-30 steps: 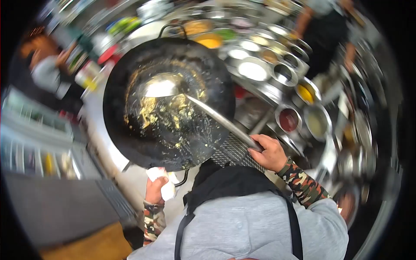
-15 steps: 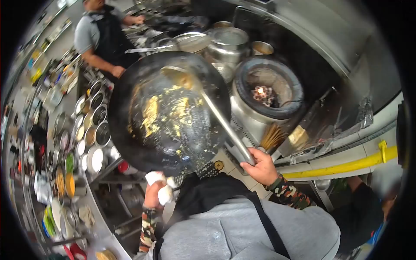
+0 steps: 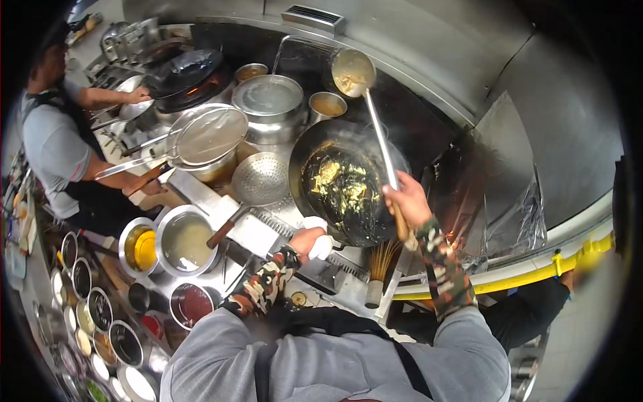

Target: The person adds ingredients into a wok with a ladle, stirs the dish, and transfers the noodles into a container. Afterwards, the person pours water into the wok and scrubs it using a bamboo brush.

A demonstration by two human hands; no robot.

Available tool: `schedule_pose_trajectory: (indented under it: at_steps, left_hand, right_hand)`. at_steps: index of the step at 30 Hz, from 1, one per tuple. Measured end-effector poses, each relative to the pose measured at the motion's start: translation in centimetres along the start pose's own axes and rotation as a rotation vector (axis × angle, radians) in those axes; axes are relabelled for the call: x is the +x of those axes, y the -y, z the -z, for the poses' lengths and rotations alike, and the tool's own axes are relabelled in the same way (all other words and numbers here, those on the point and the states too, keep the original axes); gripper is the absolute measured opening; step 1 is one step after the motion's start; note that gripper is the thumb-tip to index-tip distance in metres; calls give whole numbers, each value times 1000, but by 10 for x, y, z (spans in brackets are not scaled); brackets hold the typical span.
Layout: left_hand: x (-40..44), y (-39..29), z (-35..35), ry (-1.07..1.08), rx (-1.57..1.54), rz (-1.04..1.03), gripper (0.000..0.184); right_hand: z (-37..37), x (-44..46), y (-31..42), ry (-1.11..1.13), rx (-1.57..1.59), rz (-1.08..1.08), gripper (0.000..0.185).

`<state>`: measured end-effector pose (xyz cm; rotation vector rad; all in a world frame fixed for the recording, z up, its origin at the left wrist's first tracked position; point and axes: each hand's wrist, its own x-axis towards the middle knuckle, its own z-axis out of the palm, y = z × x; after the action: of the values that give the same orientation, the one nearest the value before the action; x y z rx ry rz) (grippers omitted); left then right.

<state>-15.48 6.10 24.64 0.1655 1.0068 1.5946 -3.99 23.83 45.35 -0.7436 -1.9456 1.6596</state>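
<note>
A dark wok (image 3: 348, 218) with yellow, egg-like scraps (image 3: 341, 184) inside sits at the burner's place. My left hand (image 3: 310, 242) is closed round a white cloth (image 3: 320, 246) at the wok's near rim, where its small handle is. My right hand (image 3: 407, 199) grips the long handle of a metal ladle (image 3: 379, 130). The ladle's bowl (image 3: 353, 71) is raised beyond the wok's far side, with some brownish food or residue in it. Light steam hangs over the wok's right side.
A co-worker (image 3: 60, 147) stands left at another wok (image 3: 184, 74). Between lie a strainer (image 3: 211, 136), perforated ladle (image 3: 261, 179), lidded pot (image 3: 268, 99) and small pot (image 3: 328, 106). Sauce bowls (image 3: 187, 240) fill the lower left. A bamboo brush (image 3: 380, 271) stands near the wok; a yellow pipe (image 3: 495, 285) runs right.
The view has turned from the ingredient counter to the stove. The wok has moved onto the burner, whose flame showed before. The ladle has risen out of the wok.
</note>
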Motion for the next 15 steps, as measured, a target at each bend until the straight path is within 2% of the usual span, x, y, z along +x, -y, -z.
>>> schedule_pose_trajectory:
  at_steps: [1, 4, 5, 6, 8, 10, 12, 13, 14, 15]
  left_hand:
    - [0, -18, -8, -58, 61, 39, 13]
    - [13, -19, 26, 45, -70, 21, 18]
    - [23, -17, 31, 123, -96, 54, 18]
    - [22, -22, 25, 79, -151, 108, 21]
    - [36, -13, 22, 51, -121, 148, 17]
    - [35, -19, 12, 96, -26, 158, 22]
    - [46, -18, 20, 94, 384, 198, 22]
    - [35, -30, 13, 75, 313, 156, 24]
    - [28, -33, 8, 59, 241, 115, 26]
    - [42, -17, 15, 119, 242, 112, 27]
  right_hand:
    - [-2, 28, -3, 45, -2, -83, 10]
    - [-58, 80, 10, 85, -179, -268, 18]
    - [-69, 103, 3, 32, -251, -298, 20]
    - [-82, 125, -6, 26, -302, -306, 22]
    - [-97, 180, -39, -2, -606, -272, 19]
    - [-101, 232, -73, -111, -1082, -156, 23]
    - [-121, 264, -87, -195, -1227, -156, 25]
    - [-125, 286, -83, 257, -1517, -121, 27]
    - [-126, 298, -82, 391, -1491, -107, 19]
    - [-122, 312, -83, 411, -1187, -209, 14]
